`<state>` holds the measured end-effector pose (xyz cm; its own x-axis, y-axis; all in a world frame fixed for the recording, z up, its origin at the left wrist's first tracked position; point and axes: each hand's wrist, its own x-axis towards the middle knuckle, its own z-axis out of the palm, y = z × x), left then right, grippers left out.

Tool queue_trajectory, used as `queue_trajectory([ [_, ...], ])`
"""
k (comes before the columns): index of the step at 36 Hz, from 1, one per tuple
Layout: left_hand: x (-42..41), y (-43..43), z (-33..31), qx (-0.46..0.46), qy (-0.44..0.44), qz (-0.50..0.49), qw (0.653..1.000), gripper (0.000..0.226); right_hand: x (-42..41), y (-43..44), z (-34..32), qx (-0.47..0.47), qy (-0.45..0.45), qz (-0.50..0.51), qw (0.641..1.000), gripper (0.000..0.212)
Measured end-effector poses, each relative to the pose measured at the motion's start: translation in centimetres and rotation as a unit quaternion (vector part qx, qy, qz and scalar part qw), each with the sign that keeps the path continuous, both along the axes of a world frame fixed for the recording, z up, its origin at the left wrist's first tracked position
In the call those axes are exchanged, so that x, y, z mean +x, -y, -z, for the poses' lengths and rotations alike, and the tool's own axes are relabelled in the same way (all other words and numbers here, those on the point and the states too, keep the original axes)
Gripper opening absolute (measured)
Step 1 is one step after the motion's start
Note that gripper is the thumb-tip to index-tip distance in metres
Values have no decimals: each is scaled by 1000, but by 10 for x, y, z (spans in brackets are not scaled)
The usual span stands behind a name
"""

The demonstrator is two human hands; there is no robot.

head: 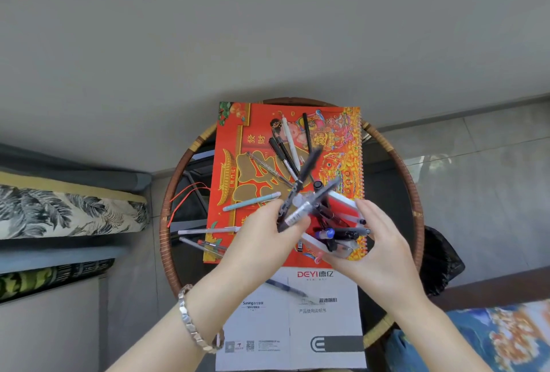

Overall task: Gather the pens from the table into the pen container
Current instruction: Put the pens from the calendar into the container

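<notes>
L hand [262, 240] grips a bunch of pens [300, 196], tips fanned up & away from its fingers. R hand [384, 240] just beside it clasps the tilted pen container [342, 223], already w/ pens inside. More loose pens [285, 145] lie beyond both hands on the red calendar [238, 145]; a few sit left of L hand.

Both bare forearms reaching forward, converging, left hand [262, 240] pinched shut on a bundle of pens [300, 196], right hand [378, 240] just beside it, fingers curled around the pen container [333, 231]
</notes>
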<state>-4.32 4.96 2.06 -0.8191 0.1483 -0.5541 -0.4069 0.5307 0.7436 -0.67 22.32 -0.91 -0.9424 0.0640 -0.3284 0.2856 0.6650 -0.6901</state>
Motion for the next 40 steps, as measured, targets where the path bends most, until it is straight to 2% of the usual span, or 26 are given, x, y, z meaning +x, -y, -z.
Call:
queue_trajectory([
  [3,0,-5,-4,82,-38,-83,992,35,-1,-1,0,-9,6,15,1000,96],
  [8,-3,-15,-4,219,-117,-188,950,17,-2,0,-2,-20,12,23,999,95],
  [11,-6,-17,-2,273,-98,-261,920,14,-1,1,-2,-23,19,31,999,97],
  [14,-4,-21,-1,328,-73,-290,896,18,1,2,-1,-23,14,40,999,98],
  [20,3,-37,2,309,-123,-308,892,29,4,8,-1,-32,11,45,998,97],
  [26,3,-45,-2,273,-202,-299,892,63,8,10,3,-32,20,50,998,96],
  [28,5,-46,3,278,-218,-285,891,61,10,9,4,-31,21,55,998,97],
  [33,4,-44,10,280,-245,-297,879,33,11,7,1,-43,30,67,996,97],
  [37,-2,-33,13,262,-284,-347,854,41,12,7,-2,-51,42,59,996,96],
  [40,0,-31,17,246,-264,-336,870,35,12,8,-2,-46,38,52,997,96],
])
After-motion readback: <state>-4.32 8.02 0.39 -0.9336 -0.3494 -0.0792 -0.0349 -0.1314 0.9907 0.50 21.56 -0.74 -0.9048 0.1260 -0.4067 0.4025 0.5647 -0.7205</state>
